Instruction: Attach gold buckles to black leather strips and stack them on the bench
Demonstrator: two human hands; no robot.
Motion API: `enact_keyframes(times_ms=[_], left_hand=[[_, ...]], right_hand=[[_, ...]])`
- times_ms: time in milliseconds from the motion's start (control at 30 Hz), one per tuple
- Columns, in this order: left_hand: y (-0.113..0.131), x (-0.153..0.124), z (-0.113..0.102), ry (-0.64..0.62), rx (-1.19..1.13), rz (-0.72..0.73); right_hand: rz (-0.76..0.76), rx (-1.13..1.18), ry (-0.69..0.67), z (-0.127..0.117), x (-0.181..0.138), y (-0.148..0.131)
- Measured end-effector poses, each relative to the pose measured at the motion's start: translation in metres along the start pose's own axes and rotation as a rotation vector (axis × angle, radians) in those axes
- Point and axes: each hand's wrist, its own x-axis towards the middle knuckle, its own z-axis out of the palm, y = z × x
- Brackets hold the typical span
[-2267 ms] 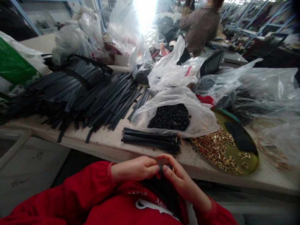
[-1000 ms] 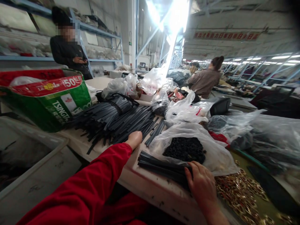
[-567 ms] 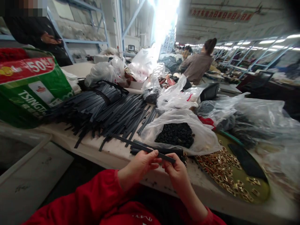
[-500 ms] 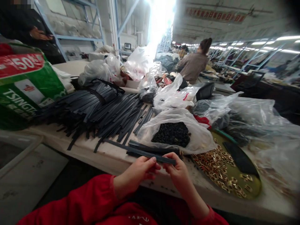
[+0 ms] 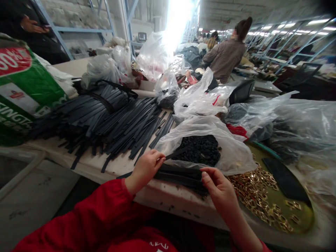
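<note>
My left hand (image 5: 147, 169) is closed in a pinch on a dark strip (image 5: 175, 154), whose free end points right across the front of a clear plastic bag (image 5: 233, 154). Small black pieces (image 5: 199, 148) fill the bag's open mouth. Along the table's front edge, just below the bag, lies a bundle of black strips (image 5: 181, 176). At that bundle's right end is my right hand (image 5: 220, 185), thumb and fingers curled together; whatever sits between the fingertips is too small to make out. A large pile of black strips (image 5: 126, 129) spreads over the table to the left.
On the right, a yellowish tray (image 5: 306, 213) holds many gold metal buckles (image 5: 262, 199) and a dark flat piece (image 5: 286, 178). Several plastic bags (image 5: 202, 98) crowd the back. A green package (image 5: 23, 101) stands at left. Other people (image 5: 227, 56) are farther off.
Both hands held one strip between them before; now they are farther apart. My left hand has moved up and left with a strip, my right hand rightward. The view has shifted slightly.
</note>
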Motion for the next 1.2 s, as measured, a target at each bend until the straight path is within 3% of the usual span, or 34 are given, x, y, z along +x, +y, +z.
enact_keyframes(times_ms=[167, 267, 367, 500, 567, 633, 833, 1033, 1100, 1200], left_hand=[[-0.003, 0.035, 0.012, -0.144, 0.309, 0.069], [0.003, 0.041, 0.014, -0.162, 0.265, 0.036], [0.012, 0.038, -0.001, -0.165, -0.026, -0.044], [0.028, 0.027, -0.022, -0.515, -0.767, -0.417], [0.034, 0.019, -0.024, -0.617, -1.019, -0.567], [0.039, 0.011, -0.022, -0.644, -1.122, -0.626], [0.046, -0.002, -0.012, -0.643, -1.124, -0.635], [0.045, -0.006, -0.006, -0.599, -1.093, -0.643], [0.046, -0.008, -0.005, -0.596, -1.054, -0.648], [0.049, -0.01, -0.005, -0.605, -1.002, -0.59]], right_hand=[[-0.123, -0.51, 0.12, -0.034, 0.052, 0.027], [-0.103, -0.836, 0.025, -0.044, 0.085, 0.047], [-0.075, -1.053, -0.131, -0.041, 0.104, 0.057], [-0.072, -1.178, -0.238, -0.033, 0.11, 0.057], [-0.082, -1.178, -0.257, -0.033, 0.11, 0.059], [-0.089, -1.146, -0.254, -0.035, 0.109, 0.063], [-0.094, -1.093, -0.193, -0.04, 0.11, 0.07], [-0.138, -1.023, -0.077, -0.044, 0.102, 0.06], [-0.152, -0.867, 0.028, -0.045, 0.09, 0.048], [-0.022, -0.222, 0.093, -0.039, 0.058, 0.022]])
